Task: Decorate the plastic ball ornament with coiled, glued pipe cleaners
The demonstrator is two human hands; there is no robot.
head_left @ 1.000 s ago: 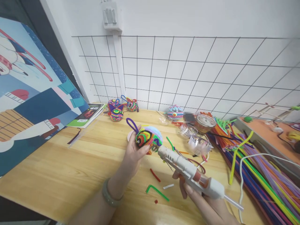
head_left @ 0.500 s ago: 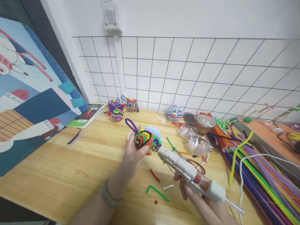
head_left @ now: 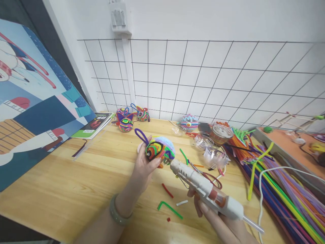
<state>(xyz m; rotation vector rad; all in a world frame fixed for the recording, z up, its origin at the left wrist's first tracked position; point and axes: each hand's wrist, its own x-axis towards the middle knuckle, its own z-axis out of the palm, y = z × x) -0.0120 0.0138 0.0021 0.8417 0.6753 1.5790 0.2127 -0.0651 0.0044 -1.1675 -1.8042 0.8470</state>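
— What do your hands have?

— My left hand (head_left: 143, 167) is closed around a striped pipe-cleaner ball (head_left: 158, 149), cupping it from below, off the table (head_left: 76, 183). My right hand (head_left: 215, 220) is wrapped round the grip of a white glue gun (head_left: 203, 189).

— How do they lie to each other?

— The ball is up and left of my right hand. The gun's long axis slants from that hand up-left, and its nozzle meets the ball's lower right side. Whether it is touching or just beside, I can't tell.

— And around them?

— Between my hands lie a red scrap (head_left: 167, 190) and a bent green piece (head_left: 169, 207). Beyond the gun are clear half-shells (head_left: 214, 156), and right of my right hand a long pipe-cleaner bundle (head_left: 279, 189).
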